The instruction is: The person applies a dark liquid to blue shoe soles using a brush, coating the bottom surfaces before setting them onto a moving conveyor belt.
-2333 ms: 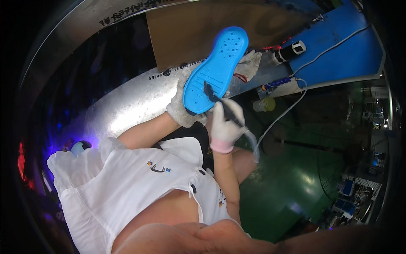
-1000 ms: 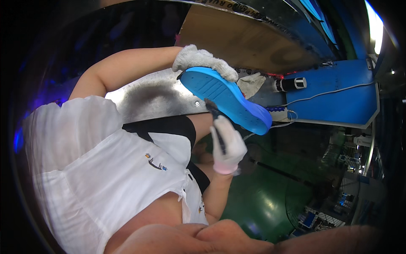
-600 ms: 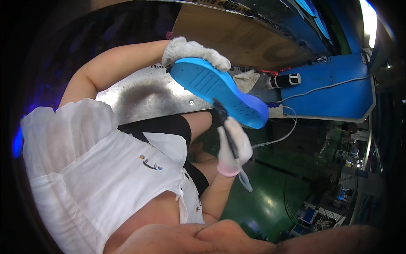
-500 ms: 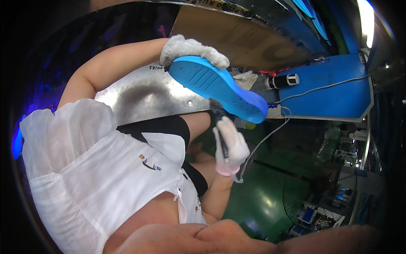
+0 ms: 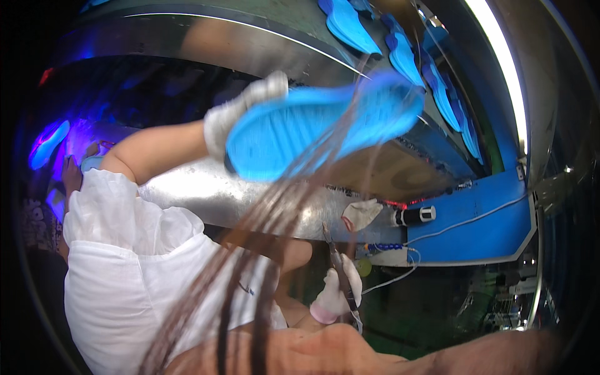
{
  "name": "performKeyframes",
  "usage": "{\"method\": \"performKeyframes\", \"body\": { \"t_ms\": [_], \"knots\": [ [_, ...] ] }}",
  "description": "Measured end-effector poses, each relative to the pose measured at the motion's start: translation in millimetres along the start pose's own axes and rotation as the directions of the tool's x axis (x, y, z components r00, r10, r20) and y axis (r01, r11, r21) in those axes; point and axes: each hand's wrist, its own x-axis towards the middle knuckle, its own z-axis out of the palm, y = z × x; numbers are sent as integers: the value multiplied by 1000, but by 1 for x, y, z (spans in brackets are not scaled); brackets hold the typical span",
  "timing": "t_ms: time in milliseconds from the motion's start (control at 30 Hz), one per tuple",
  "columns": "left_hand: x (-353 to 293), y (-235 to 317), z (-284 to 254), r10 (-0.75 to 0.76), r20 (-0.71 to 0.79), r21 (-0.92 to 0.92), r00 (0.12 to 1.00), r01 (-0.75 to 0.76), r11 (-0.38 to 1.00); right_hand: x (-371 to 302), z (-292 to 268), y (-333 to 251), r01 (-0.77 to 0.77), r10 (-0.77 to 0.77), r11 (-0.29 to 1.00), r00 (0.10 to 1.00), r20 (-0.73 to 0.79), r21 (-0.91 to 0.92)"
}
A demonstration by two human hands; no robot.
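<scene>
Shoe sole, blue, 1 piece — in left hand, with slim tool in right

Item 1: blue shoe sole (image 5: 265,139), blurred, grooved face toward the camera, raised over the metal bench (image 5: 194,190); its wider end lies lower left, its narrower end upper right. Loose hair strands cross in front of it.

Item 2: left hand (image 5: 240,111), in a whitish knit glove, fingers close together and gripping the sole's upper-left edge; thumb hidden.

Item 3: right hand (image 5: 329,292), in a white glove with pink cuff, low and well apart from the sole, fingers and thumb pinching a slim dark tool (image 5: 341,270). Tool tilted, tip up and slightly left, clear of the sole.

Surroundings: spare glove (image 5: 362,215), crumpled, on the bench; black-and-white cylinder (image 5: 417,215), lying just right of it; blue panel (image 5: 484,230), crossed by a pale cable (image 5: 469,219); brown board (image 5: 375,167), partly behind the sole. Upper right — further blue soles (image 5: 351,30) in a row, beside a lit tube lamp (image 5: 507,75).
</scene>
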Motion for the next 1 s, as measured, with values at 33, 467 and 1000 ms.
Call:
{"method": "performKeyframes", "body": {
  "t_ms": [33, 467, 1000],
  "knots": [
    [8, 29, 16, 97, 51, 30, 994, -98, 995, 3, 3, 1, 25, -25, 999, 1000, -1, 25],
    [-74, 218, 46, 772, -346, -399, 533, 661, -635, -3, 18, 12, -171, 170, 985, 985, 40, 16],
    [-69, 51, 43, 694, 329, 449, 641, 540, -712, -16, 25, 21, -520, 594, 798, 764, -253, 304]
  ]
}}
